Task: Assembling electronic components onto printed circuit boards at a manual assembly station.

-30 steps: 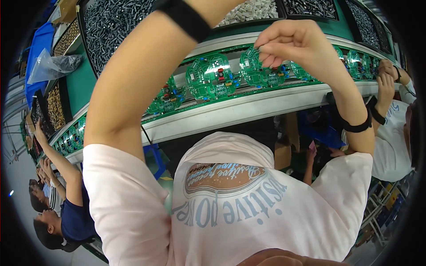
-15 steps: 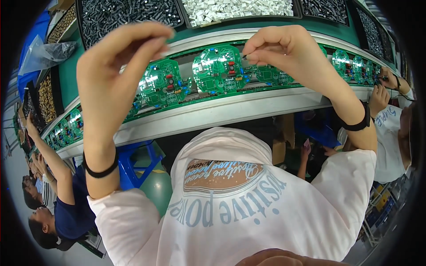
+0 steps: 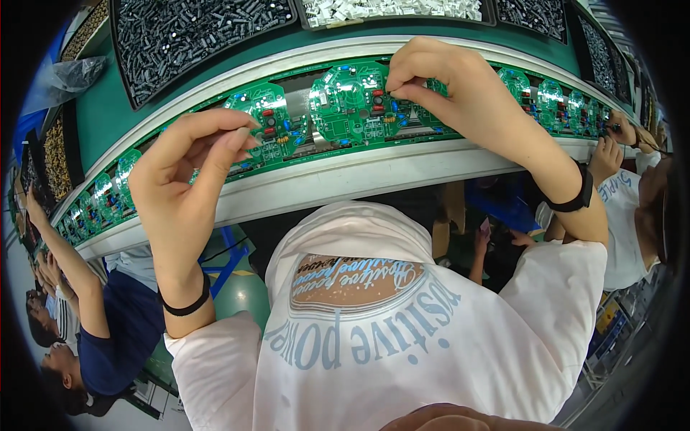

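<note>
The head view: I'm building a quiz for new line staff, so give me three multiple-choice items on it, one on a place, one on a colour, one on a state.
1. Where is the right hand?
A. on a green circuit board on the line
B. in the tray of white parts
C. down at the lap

2. What colour is the band on the left wrist?
A. red
B. black
C. yellow

3. How do the left hand's fingers stand?
A. spread flat on the rail
B. balled in a fist
C. pinched together in the air

Key:
1 A, its fingertips press at the green circuit board, below the tray of white parts.
2 B, the wristband is black.
3 C, the left hand hovers in front of the line, thumb and fingers pinched; whether its grip holds a part is too small to tell.
</note>
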Tool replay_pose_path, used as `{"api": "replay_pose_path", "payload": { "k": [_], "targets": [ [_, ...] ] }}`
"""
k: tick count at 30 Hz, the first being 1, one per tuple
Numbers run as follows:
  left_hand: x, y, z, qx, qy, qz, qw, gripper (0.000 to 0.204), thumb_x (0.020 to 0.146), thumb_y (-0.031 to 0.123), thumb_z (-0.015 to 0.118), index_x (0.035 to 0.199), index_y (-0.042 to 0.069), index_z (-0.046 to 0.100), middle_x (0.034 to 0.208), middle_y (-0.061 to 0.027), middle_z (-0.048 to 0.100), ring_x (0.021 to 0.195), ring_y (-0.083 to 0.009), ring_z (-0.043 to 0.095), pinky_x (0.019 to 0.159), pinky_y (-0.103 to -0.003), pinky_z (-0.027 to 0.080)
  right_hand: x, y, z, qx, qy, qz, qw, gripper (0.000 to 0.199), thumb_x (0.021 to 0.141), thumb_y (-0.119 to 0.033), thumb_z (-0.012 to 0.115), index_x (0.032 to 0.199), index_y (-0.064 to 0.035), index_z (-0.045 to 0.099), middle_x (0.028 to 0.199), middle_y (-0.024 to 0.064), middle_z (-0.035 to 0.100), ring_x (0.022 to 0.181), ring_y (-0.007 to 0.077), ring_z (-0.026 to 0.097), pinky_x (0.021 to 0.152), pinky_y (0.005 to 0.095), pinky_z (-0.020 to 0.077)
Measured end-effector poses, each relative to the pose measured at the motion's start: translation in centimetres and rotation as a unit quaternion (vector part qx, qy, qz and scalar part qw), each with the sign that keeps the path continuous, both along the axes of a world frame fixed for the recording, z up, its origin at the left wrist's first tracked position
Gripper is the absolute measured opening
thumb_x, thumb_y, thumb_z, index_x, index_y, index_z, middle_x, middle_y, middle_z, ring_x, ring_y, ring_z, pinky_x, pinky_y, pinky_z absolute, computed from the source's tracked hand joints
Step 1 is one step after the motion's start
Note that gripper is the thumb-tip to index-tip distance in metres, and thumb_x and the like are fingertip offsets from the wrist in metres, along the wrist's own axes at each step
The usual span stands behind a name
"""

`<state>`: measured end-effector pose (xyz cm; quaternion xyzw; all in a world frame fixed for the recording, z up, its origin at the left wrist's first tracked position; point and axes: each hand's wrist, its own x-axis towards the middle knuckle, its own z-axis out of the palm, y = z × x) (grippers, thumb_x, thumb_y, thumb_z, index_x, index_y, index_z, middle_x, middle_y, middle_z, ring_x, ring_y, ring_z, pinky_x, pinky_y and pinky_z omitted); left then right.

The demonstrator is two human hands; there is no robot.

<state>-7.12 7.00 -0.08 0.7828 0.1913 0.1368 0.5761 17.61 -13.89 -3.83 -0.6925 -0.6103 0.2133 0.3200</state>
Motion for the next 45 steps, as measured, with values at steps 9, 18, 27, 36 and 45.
{"api": "replay_pose_path", "payload": {
  "k": [9,18,27,36,45],
  "targets": [
    [-0.1,-0.2,-0.3,-0.022,0.001,0.005,1.000,0.014,0.095,-0.004,0.067,0.109,-0.006,0.069,0.103,-0.0115,0.073,0.089,-0.0147,0.072,0.078,-0.025,0.058,0.0,-0.1,0.0,0.003,-0.021,0.002,1.000,0.011,0.087,0.002,0.072,0.095,0.0007,0.065,0.096,0.0090,0.065,0.082,0.0234,0.063,0.074,0.0332,0.0525],
    [-0.1,-0.1,-0.4,-0.022,0.001,0.013,1.000,0.014,0.095,-0.003,0.068,0.109,-0.006,0.069,0.103,-0.0111,0.073,0.087,-0.0147,0.072,0.077,-0.024,0.057,0.1,0.1,0.0,0.004,-0.037,0.011,0.999,0.012,0.087,0.001,0.072,0.097,0.0004,0.064,0.096,0.0094,0.065,0.083,0.0247,0.064,0.074,0.0330,0.0524],
    [-0.1,0.0,-0.6,-0.031,0.004,0.015,0.999,0.015,0.095,-0.003,0.068,0.110,-0.006,0.069,0.103,-0.0110,0.073,0.086,-0.0148,0.072,0.076,-0.024,0.057,0.3,0.1,-0.1,0.010,-0.054,0.023,0.998,0.012,0.087,0.000,0.072,0.097,0.0001,0.065,0.098,0.0097,0.067,0.086,0.0267,0.065,0.076,0.0348,0.0526],
    [0.1,-0.3,-0.7,-0.034,0.007,0.026,0.999,0.015,0.096,-0.002,0.068,0.110,-0.006,0.069,0.099,-0.0102,0.073,0.084,-0.0133,0.071,0.073,-0.023,0.057,0.8,0.2,0.0,-0.001,-0.061,0.043,0.997,0.011,0.088,-0.001,0.071,0.098,0.0000,0.065,0.099,0.0101,0.066,0.088,0.0289,0.065,0.077,0.0362,0.0526],
    [-0.2,0.9,-0.5,-0.076,0.028,-0.005,0.997,0.015,0.098,-0.001,0.065,0.111,-0.007,0.069,0.091,-0.0101,0.073,0.078,-0.0127,0.070,0.069,-0.022,0.055,0.5,0.7,0.6,-0.009,-0.117,0.075,0.990,0.012,0.089,-0.003,0.069,0.099,0.0001,0.063,0.100,0.0105,0.065,0.089,0.0321,0.065,0.077,0.0392,0.0532]
  ]
}}
